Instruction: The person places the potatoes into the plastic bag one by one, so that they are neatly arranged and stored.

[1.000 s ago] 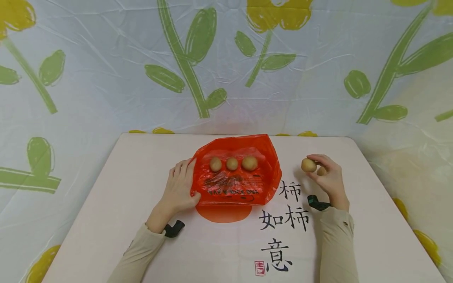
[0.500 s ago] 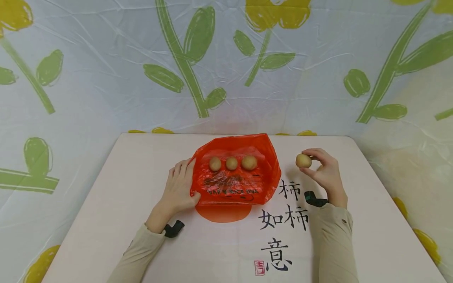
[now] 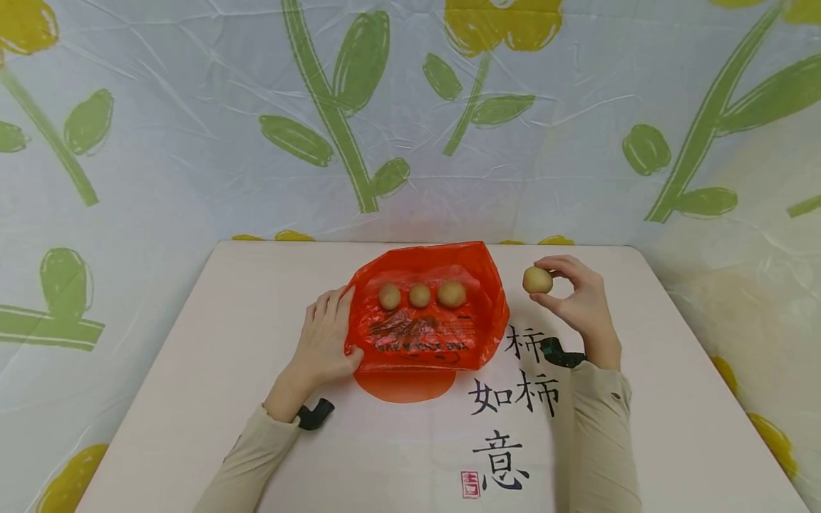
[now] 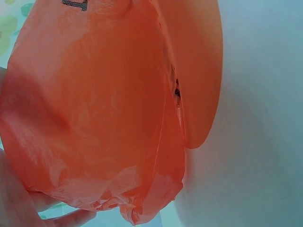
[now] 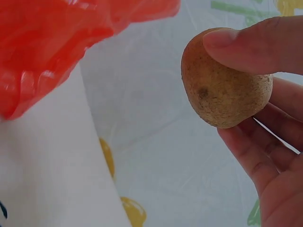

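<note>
A red plastic bag [image 3: 423, 338] with printed lettering lies at the middle of the table, its edges raised. Three potatoes [image 3: 420, 296] sit in a row against its red surface. At the bag's left edge my left hand [image 3: 323, 342] holds the plastic; in the left wrist view its fingers [image 4: 71, 218] show under the bag's lower corner. To the right of the bag my right hand [image 3: 580, 299] pinches another potato [image 3: 537, 280] between thumb and fingers. The right wrist view shows this potato [image 5: 222, 85] close up, brown with a dark spot, the thumb pressing its upper side.
The pale table [image 3: 269, 285] carries a printed orange shape [image 3: 405, 388] partly under the bag and black characters [image 3: 502, 463] at the front right. A flower-patterned sheet [image 3: 224, 128] stands behind the table's back edge.
My right hand has moved left and away from me with its potato, nearer the bag. A second potato visible by that hand one second ago no longer shows. My left hand stays put.
</note>
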Tool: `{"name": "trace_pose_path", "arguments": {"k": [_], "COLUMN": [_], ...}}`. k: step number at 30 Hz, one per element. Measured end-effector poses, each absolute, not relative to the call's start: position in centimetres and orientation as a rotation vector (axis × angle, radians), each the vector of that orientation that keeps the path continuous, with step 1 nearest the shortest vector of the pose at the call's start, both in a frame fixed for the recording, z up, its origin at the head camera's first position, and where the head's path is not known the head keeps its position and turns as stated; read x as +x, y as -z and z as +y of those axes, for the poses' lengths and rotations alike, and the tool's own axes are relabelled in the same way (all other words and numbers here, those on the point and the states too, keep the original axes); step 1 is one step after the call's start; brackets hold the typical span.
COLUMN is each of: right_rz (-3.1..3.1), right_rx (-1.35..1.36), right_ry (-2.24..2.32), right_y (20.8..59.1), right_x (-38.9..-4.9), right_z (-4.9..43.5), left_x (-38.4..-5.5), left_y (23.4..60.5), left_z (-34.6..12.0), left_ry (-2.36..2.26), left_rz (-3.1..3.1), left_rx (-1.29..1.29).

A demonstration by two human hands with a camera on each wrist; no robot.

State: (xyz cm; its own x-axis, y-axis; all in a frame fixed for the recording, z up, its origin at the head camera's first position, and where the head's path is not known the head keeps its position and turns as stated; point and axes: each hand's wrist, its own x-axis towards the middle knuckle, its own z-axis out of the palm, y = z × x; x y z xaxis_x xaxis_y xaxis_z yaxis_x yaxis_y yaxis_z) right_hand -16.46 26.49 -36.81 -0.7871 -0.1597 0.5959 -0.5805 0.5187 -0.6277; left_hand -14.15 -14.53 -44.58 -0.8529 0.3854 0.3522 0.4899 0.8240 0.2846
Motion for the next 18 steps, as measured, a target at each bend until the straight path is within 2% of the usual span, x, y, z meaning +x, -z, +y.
{"name": "trace_pose_path", "arguments": {"k": [18], "right_rz": [-2.314], "right_rx": [0.741], "right_ry": [-1.189], "right_y": [32.8], "right_x": [-16.6], "right_z": [21.3], "left_x": [-14.1], "left_y": [44.5], "left_z": [-14.6], "left_ry": [0.552], "left_rz": [-2.721], "left_rx": [-0.667]}}
